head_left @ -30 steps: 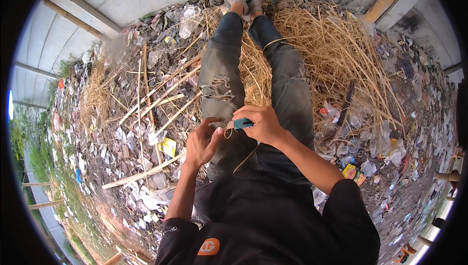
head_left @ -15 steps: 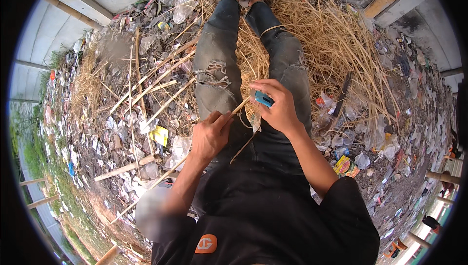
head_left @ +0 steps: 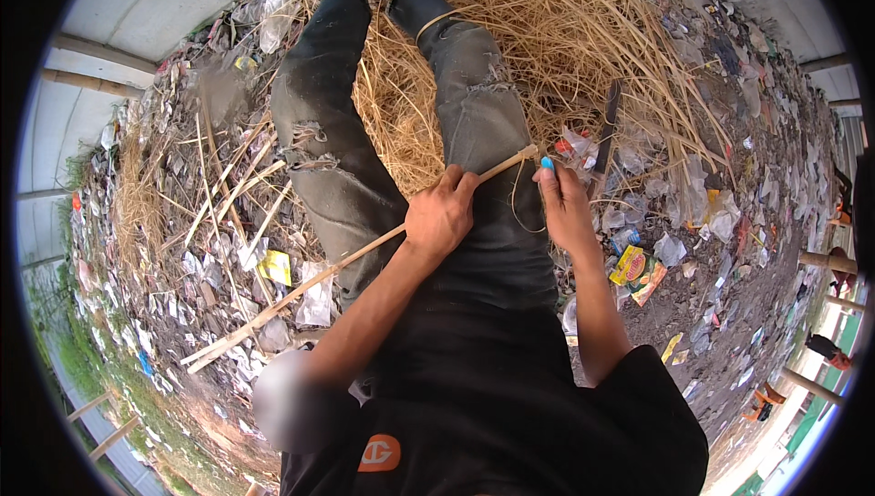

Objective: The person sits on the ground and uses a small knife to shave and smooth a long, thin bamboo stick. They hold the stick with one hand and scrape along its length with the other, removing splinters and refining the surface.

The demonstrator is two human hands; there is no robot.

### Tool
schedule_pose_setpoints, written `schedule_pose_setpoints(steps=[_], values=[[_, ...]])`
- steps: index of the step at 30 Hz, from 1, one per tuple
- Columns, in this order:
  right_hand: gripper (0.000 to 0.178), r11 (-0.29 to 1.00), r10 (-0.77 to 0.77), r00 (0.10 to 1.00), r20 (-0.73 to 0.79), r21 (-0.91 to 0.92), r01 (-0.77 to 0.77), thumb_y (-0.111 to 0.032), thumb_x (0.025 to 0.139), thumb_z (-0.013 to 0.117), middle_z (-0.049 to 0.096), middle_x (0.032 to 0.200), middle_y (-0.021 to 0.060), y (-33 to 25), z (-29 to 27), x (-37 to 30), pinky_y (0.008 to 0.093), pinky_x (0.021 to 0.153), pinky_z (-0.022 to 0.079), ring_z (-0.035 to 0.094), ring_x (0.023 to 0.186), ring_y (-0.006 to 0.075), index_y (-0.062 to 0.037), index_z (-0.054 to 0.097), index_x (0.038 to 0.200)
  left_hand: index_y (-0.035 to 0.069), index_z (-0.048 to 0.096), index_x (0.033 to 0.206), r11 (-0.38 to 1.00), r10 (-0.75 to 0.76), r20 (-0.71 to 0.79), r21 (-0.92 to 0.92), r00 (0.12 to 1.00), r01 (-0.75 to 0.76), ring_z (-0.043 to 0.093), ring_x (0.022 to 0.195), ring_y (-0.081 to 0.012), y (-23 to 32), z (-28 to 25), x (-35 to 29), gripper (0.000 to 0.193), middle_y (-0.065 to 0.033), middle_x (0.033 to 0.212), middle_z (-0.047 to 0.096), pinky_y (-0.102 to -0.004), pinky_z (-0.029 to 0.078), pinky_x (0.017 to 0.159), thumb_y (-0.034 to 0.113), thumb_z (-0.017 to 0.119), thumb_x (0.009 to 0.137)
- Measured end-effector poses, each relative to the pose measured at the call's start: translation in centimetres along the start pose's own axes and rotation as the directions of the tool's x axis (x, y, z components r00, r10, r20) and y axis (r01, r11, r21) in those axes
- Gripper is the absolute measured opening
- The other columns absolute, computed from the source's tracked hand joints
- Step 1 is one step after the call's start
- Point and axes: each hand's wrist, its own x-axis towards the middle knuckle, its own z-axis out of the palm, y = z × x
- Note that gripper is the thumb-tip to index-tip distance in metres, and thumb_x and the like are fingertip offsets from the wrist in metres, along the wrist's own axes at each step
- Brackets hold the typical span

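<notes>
My left hand [head_left: 442,213] is closed around a long pale split bamboo stick [head_left: 354,257], which slants across my thighs. Its upper right end lies just left of my right hand [head_left: 567,204]; the lower left end looks forked. In my right fingers is a small blue tool [head_left: 547,164], mostly hidden, so its kind does not show. A thin curled strip [head_left: 515,207] hangs below the stick's upper end, over my right thigh.
Dry straw [head_left: 565,31] is heaped between and beyond my outstretched legs. More split sticks [head_left: 239,188] lie at the left among plastic scraps. A dark flat bar [head_left: 608,122] and a yellow packet [head_left: 629,264] are at the right. A grey wall [head_left: 155,4] stands beyond.
My hands have moved apart, with the right going farther right. More of the stick now extends beyond my left hand toward the right. The view has shifted, and the blue tool is more hidden.
</notes>
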Motion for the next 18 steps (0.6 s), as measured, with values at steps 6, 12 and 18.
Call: schedule_pose_setpoints(steps=[6,12,18], values=[[0.034,1.0,0.002,0.997,-0.081,0.003,-0.002,-0.031,0.11,0.056,0.063,0.077,0.023,-0.9,0.7,-0.1,0.0497,0.066,0.047,0.062,0.076,0.0475,0.0002,0.062,0.098,0.012,0.065,0.102,0.996,-0.011,-0.025,-0.084,1.0,0.009,0.07,0.072,-0.0392,0.0,-0.4,0.7,0.014,-0.0099,0.093,0.068,-0.0504,0.056,0.06,0.006,0.072,0.091],[0.032,0.98,-0.074,0.994,-0.086,-0.189,0.057,-0.027,0.109,0.057,0.065,0.079,0.0267,-0.2,1.9,0.2,0.0555,0.064,0.048,0.064,0.075,0.0507,0.0009,0.062,0.095,0.009,0.066,0.1,0.989,-0.063,0.035,-0.135,0.997,0.068,0.07,0.077,-0.0405,0.2,-0.6,1.1,0.012,-0.0107,0.094,0.068,-0.0505,0.056,0.065,0.004,0.071,0.09],[0.03,0.971,-0.132,0.984,-0.118,-0.216,0.105,-0.025,0.109,0.055,0.068,0.081,0.0269,-0.4,2.4,0.3,0.0559,0.067,0.052,0.066,0.078,0.0503,0.0012,0.064,0.1,0.007,0.065,0.101,0.981,-0.085,0.061,-0.167,0.995,0.094,0.07,0.081,-0.0411,0.3,-0.9,1.4,0.013,-0.0124,0.094,0.068,-0.0503,0.056,0.068,0.002,0.07,0.09]])
